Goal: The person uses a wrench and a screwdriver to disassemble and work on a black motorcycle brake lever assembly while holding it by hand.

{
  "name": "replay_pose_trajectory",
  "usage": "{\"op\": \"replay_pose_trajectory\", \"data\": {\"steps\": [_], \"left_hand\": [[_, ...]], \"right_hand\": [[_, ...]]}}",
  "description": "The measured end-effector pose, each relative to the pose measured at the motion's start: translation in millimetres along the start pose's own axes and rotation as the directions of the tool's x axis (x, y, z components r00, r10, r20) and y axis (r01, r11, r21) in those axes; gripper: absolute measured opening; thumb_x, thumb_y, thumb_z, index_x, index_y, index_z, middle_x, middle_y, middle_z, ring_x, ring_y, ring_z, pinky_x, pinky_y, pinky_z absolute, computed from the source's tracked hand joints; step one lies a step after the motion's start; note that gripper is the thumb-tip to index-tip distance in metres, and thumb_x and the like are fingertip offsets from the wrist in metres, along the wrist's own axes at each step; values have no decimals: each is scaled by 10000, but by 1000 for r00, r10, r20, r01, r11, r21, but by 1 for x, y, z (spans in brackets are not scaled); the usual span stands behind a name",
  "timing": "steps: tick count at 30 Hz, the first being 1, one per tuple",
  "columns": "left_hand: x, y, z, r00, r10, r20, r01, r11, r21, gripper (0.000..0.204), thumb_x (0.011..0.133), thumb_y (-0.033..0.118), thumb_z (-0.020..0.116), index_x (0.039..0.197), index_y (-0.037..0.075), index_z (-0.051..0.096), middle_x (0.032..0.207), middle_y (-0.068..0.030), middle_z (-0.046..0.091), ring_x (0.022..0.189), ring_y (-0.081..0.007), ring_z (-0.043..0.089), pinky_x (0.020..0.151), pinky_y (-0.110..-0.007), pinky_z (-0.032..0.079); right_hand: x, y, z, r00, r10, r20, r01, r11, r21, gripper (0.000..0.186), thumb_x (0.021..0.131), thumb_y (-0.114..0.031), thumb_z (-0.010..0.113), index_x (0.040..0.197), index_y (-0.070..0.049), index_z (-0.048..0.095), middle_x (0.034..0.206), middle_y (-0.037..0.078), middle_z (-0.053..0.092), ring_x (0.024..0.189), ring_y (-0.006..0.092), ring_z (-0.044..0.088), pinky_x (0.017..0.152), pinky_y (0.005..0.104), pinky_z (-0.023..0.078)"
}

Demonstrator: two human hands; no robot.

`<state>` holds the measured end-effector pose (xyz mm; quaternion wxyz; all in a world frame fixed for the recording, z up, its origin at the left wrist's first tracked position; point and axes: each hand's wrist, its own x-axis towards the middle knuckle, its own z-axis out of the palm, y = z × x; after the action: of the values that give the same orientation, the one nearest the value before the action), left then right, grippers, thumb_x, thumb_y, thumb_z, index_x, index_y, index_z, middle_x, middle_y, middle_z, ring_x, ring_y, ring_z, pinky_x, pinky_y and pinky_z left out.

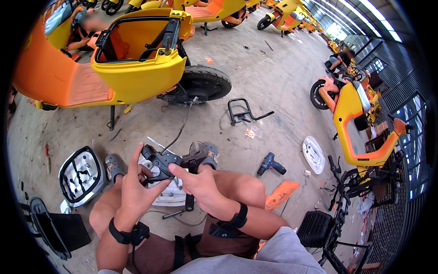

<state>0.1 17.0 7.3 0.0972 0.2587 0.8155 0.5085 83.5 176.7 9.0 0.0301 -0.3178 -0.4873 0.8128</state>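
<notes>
Between my hands, above my lap, is a black metal mechanism (165,165) with small fasteners and a projecting block; a thin cable (183,125) runs beside it toward the scooter's rear wheel. My left hand (139,185) is closed round its left and lower sides, index finger raised along the edge. Closed at the other side, my right hand (203,187) presses its thumb to the mechanism's right edge. A dark tool like an adjustable wrench (196,153) shows just beyond the right fingers; its grip is hidden. A white panel (171,196) lies below the hands.
A yellow-orange scooter (137,82) stands ahead on its kickstand. Around me lie a cordless drill (271,165), a black tubular frame (244,112), a white cover (313,154), a black-rimmed white shell (82,176) and an orange panel (281,194). Another scooter (349,123) stands right.
</notes>
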Motion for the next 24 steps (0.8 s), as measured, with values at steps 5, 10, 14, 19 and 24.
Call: {"op": "replay_pose_trajectory", "data": {"steps": [5,10,14,19,24], "left_hand": [[2,4,4,998,-56,0,56,998,-17,1077,653,108,880,1555,114,292,686,-41,576,566,-111,509,553,-249,423],[1,0,1,999,31,-40,-29,998,52,1065,659,149,878,1550,109,296,698,-60,596,574,-150,572,563,-277,470],[3,0,8,998,65,-10,-63,990,124,1080,679,273,874,1551,67,270,708,-88,627,604,-253,657,574,-344,513],[5,-2,8,999,35,21,-37,991,127,1107,676,346,878,1543,28,269,704,-92,633,597,-267,658,563,-352,505],[5,0,13,996,91,19,-93,981,171,1087,685,387,870,1537,37,291,697,-86,627,581,-253,649,552,-357,497]], "right_hand": [[0,-1,0,1000,-4,-11,3,1000,-3,299,846,-313,833,867,-72,655,629,-72,488,485,22,365,435,230,249],[2,4,2,999,-28,-40,27,1000,-13,304,855,-309,822,826,-82,622,627,-68,493,482,35,382,440,231,266],[0,1,-3,999,6,-35,-4,999,41,319,873,-301,802,784,-97,574,588,-62,479,473,48,401,445,241,296],[2,2,-1,999,38,-28,-36,997,71,325,901,-318,772,767,-112,559,569,-69,434,464,48,369,452,245,299],[0,-3,4,999,40,-11,-40,998,55,329,904,-326,767,760,-120,555,564,-72,429,465,45,365,454,243,300]]}}
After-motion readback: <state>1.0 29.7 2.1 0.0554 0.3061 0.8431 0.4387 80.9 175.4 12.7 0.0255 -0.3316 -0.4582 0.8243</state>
